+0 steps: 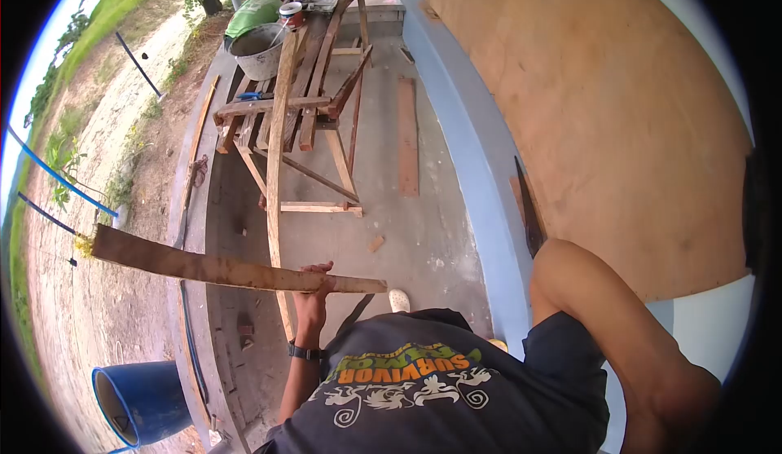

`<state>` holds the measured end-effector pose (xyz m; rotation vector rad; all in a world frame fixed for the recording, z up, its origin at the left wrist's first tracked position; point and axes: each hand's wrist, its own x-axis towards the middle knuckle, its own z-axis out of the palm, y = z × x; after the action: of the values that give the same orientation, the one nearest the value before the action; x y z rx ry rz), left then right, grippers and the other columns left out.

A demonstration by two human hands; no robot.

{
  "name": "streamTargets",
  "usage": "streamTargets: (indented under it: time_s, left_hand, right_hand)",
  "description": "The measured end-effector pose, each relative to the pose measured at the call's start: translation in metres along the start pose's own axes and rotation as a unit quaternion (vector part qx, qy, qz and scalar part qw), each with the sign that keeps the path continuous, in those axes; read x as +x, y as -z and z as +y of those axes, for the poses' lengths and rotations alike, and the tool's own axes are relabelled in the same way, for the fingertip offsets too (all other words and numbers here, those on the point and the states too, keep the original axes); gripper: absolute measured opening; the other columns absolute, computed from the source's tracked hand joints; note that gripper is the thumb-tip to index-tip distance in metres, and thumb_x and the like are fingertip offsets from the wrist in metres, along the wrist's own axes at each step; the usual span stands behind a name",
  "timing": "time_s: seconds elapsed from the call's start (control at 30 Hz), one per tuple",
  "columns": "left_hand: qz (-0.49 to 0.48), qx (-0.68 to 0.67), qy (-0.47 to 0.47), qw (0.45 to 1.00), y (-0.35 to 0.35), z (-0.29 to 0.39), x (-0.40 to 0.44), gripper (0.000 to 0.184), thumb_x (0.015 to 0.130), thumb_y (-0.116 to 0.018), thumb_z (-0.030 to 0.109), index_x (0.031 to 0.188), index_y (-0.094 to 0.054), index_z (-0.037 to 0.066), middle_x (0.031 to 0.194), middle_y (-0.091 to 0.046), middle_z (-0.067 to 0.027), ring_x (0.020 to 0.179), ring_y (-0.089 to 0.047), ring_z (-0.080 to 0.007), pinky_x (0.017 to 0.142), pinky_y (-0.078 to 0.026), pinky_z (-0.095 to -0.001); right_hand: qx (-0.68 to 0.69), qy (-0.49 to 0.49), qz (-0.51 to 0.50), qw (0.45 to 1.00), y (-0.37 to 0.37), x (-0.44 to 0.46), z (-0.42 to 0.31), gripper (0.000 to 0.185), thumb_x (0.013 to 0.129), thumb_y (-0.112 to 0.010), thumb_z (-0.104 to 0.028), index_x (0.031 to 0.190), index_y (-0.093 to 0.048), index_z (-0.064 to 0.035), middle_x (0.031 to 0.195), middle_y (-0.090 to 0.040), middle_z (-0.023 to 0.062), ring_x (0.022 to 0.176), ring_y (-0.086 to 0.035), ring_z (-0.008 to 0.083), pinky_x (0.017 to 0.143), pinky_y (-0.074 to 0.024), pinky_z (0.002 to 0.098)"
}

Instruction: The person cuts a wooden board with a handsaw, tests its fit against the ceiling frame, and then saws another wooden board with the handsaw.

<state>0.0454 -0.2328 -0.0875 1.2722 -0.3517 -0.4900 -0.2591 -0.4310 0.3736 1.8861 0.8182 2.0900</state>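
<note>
My left hand (311, 297), with a dark watch on its wrist, is closed around a long wooden plank (204, 270) near its right end. The plank extends leftward across the view, past the edge of the concrete floor. Behind it, a long narrow wooden strip (275, 169) slants up against a slatted wooden workbench (309, 87). My right arm (603, 299) is bent, its elbow close to the blue wall ledge. The right hand itself is out of the picture.
On the bench are a grey bucket (259, 56), a small paint can (292, 15) and a blue-handled tool (254, 95). A board (408, 136) lies on the floor. A dark blade-like piece (530, 209) rests at the ledge. A blue barrel (155, 401) stands lower left.
</note>
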Motion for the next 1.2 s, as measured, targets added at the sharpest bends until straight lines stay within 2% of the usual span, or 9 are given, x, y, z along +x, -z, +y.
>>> streamTargets:
  time_s: [0.07, 0.37, 0.8, 0.87, 1.0, 1.03, 1.07, 1.13, 1.2]
  left_hand:
    - [0.016, -0.014, -0.012, 1.000, -0.017, 0.001, 0.007, 0.025, 0.081, -0.072, -0.007, 0.101, -0.059, 0.002, 0.109, -0.064, -0.0126, 0.121, -0.063, -0.0294, 0.109, -0.048, -0.0441]
    - [0.047, 0.001, -0.049, 0.998, -0.050, -0.020, 0.026, 0.030, 0.080, -0.073, -0.008, 0.105, -0.060, 0.002, 0.116, -0.070, -0.0152, 0.115, -0.066, -0.0264, 0.100, -0.053, -0.0410]
    - [0.052, 0.013, 0.005, 0.999, -0.068, -0.034, 0.054, 0.033, 0.076, -0.073, -0.012, 0.104, -0.061, 0.002, 0.112, -0.071, -0.0144, 0.114, -0.067, -0.0274, 0.095, -0.057, -0.0403]
    - [0.056, 0.041, -0.025, 0.997, -0.067, -0.043, 0.058, 0.034, 0.076, -0.073, -0.009, 0.108, -0.069, 0.000, 0.110, -0.073, -0.0114, 0.100, -0.068, -0.0207, 0.086, -0.058, -0.0353]
    - [0.056, 0.061, -0.028, 0.996, -0.075, -0.033, 0.062, 0.033, 0.077, -0.071, -0.009, 0.108, -0.070, 0.001, 0.110, -0.073, -0.0097, 0.101, -0.068, -0.0196, 0.087, -0.058, -0.0348]
    - [0.057, 0.053, -0.033, 0.996, -0.074, -0.036, 0.065, 0.032, 0.078, -0.071, -0.009, 0.108, -0.069, 0.001, 0.111, -0.073, -0.0096, 0.101, -0.067, -0.0192, 0.087, -0.058, -0.0347]
    - [0.036, 0.061, -0.011, 0.997, -0.074, -0.029, 0.068, 0.037, 0.079, -0.073, -0.013, 0.107, -0.057, 0.003, 0.110, -0.071, -0.0135, 0.113, -0.068, -0.0262, 0.095, -0.057, -0.0395]
    - [0.033, 0.072, -0.004, 0.997, -0.081, -0.011, 0.073, 0.034, 0.079, -0.074, -0.010, 0.107, -0.059, 0.002, 0.114, -0.072, -0.0134, 0.113, -0.067, -0.0244, 0.094, -0.057, -0.0384]
    - [0.015, 0.078, 0.000, 0.997, -0.084, -0.005, 0.088, 0.032, 0.081, -0.076, -0.002, 0.111, -0.066, 0.000, 0.114, -0.073, -0.0114, 0.109, -0.068, -0.0216, 0.092, -0.057, -0.0367]
  right_hand:
    - [-0.039, 0.010, 0.044, 0.998, -0.012, -0.018, 0.015, 0.026, 0.106, -0.051, -0.012, 0.129, -0.061, -0.0032, 0.136, -0.065, 0.0079, 0.125, -0.059, 0.0197, 0.110, -0.0463, 0.0367]
    - [0.111, 0.044, 0.117, 0.986, -0.012, -0.060, 0.077, 0.030, 0.104, -0.055, -0.017, 0.130, -0.062, -0.0036, 0.136, -0.065, 0.0109, 0.125, -0.060, 0.0229, 0.109, -0.0467, 0.0383]
    - [0.183, 0.083, 0.123, 0.972, -0.001, -0.065, 0.103, 0.036, 0.101, -0.061, -0.024, 0.131, -0.063, -0.0042, 0.137, -0.064, 0.0151, 0.125, -0.060, 0.0277, 0.108, -0.0473, 0.0406]
    - [0.199, 0.085, 0.124, 0.968, 0.000, -0.064, 0.107, 0.038, 0.100, -0.062, -0.025, 0.131, -0.063, -0.0043, 0.137, -0.064, 0.0158, 0.125, -0.060, 0.0284, 0.108, -0.0474, 0.0409]
    - [0.230, 0.067, 0.121, 0.963, 0.000, -0.067, 0.120, 0.040, 0.099, -0.064, -0.028, 0.131, -0.063, -0.0045, 0.137, -0.064, 0.0171, 0.125, -0.060, 0.0298, 0.107, -0.0476, 0.0416]
    - [0.242, 0.051, 0.116, 0.962, -0.009, -0.076, 0.124, 0.040, 0.099, -0.065, -0.028, 0.132, -0.063, -0.0045, 0.137, -0.064, 0.0174, 0.125, -0.060, 0.0302, 0.107, -0.0477, 0.0418]
    - [0.259, 0.015, 0.102, 0.960, -0.024, -0.089, 0.129, 0.041, 0.098, -0.065, -0.029, 0.132, -0.063, -0.0046, 0.137, -0.064, 0.0178, 0.125, -0.060, 0.0306, 0.107, -0.0477, 0.0420]
    - [0.258, -0.161, -0.023, 0.952, -0.085, -0.146, 0.129, 0.058, 0.086, -0.082, -0.037, 0.131, -0.062, -0.0040, 0.137, -0.060, 0.0202, 0.123, -0.061, 0.0308, 0.103, -0.0496, 0.0397]
    - [0.313, -0.330, -0.213, 0.865, -0.159, -0.197, 0.100, 0.092, 0.077, -0.089, -0.046, 0.147, -0.049, -0.0027, 0.143, -0.056, 0.0204, 0.130, -0.055, 0.0338, 0.106, -0.0460, 0.0448]
